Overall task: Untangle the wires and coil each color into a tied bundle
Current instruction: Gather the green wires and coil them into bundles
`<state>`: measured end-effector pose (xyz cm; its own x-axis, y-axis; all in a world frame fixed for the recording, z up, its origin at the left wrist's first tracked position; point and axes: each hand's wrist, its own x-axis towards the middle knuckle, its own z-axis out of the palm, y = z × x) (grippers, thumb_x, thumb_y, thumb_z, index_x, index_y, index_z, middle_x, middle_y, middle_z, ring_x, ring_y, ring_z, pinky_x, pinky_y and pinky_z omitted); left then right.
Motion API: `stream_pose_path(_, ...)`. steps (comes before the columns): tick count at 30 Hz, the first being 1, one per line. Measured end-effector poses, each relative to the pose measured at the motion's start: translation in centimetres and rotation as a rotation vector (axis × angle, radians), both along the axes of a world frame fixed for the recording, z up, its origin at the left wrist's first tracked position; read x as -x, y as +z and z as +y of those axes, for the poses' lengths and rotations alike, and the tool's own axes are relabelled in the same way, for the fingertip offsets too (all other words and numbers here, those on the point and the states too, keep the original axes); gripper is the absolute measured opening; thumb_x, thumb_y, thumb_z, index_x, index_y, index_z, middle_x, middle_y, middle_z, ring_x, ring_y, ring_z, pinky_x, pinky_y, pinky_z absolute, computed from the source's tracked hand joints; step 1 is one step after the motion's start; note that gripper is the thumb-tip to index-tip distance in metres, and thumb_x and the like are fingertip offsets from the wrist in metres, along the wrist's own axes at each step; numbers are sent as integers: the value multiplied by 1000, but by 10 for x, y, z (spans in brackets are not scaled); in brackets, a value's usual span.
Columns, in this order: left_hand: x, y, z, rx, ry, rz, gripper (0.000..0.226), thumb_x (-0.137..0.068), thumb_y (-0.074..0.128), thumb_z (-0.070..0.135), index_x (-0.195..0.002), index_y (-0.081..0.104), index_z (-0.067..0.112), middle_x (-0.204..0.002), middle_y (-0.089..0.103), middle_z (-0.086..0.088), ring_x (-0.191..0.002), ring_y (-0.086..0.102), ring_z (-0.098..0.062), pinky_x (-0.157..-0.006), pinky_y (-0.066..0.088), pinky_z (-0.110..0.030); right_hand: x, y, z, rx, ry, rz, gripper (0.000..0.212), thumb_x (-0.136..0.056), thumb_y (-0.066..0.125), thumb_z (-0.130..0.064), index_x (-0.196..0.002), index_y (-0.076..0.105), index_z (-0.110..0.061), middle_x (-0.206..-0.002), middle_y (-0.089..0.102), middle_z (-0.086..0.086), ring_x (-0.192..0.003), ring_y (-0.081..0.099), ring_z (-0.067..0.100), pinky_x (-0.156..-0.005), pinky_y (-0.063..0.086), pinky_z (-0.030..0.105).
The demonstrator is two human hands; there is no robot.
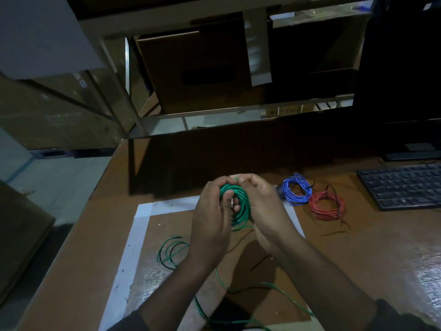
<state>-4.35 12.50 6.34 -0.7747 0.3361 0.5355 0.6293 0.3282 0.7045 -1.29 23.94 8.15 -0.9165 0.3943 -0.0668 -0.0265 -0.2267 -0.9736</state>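
A green wire coil is held up between both hands above the desk. My left hand grips its left side, fingers curled through the loops. My right hand grips the right side, its fingertips pinching the wire at the top of the coil. The loose green wire trails down in loops onto the desk and runs under my forearms toward the near edge. A blue coiled bundle and a red coiled bundle lie side by side on the desk to the right.
A white tape outline marks a rectangle on the brown desk. A black keyboard lies at the right, with a monitor base behind it. A short black tie lies under my right forearm. Cardboard boxes stand on shelves behind.
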Motion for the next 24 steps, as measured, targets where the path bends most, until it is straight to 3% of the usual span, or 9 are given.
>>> stream_pose_path(2,6,1,0,-17,50,-9,22,-108,42,19,-121,59,16,-111,59,5,-103,56,2,-83,41,-8,-3,-3,-2,-45,51,15,26,-105,52,-29,-130,56,-28,-114,69,-3,-104,67,7,-87,55,26)
stream_pose_path(5,11,0,-2,0,63,-12,22,-108,42,19,-121,60,16,-113,59,3,-105,56,3,-83,41,-6,-11,-12,-3,-305,100,38,50,-100,62,-20,-140,37,-34,-111,66,-5,-100,64,3,-84,53,23)
stream_pose_path(7,8,-1,0,33,53,-35,22,-109,42,19,-121,59,16,-113,57,2,-104,56,5,-81,41,-4,-14,-19,-1,-480,60,30,58,-97,65,-19,-142,32,-37,-106,63,-12,-97,63,2,-84,56,29)
stream_pose_path(12,6,-4,4,59,98,-47,24,-108,41,24,-118,60,13,-120,46,-3,-106,53,8,-83,42,-3,-16,-29,-1,-703,17,75,60,-97,63,-20,-142,28,-38,-109,56,-20,-105,60,5,-87,56,42)
stream_pose_path(19,-1,-5,9,-12,164,-68,18,-109,45,16,-117,61,15,-108,60,4,-100,59,-2,-77,44,-8,-14,-25,6,-765,28,105,62,-96,65,-18,-138,26,-40,-111,60,-10,-102,62,7,-85,57,38)
stream_pose_path(24,-10,-4,15,-139,172,-155,16,-109,46,19,-117,59,16,-104,63,4,-94,63,-6,-73,47,-11,-14,-19,13,-895,-23,95,59,-95,67,-19,-140,30,-27,-119,61,-3,-105,61,12,-86,56,34)
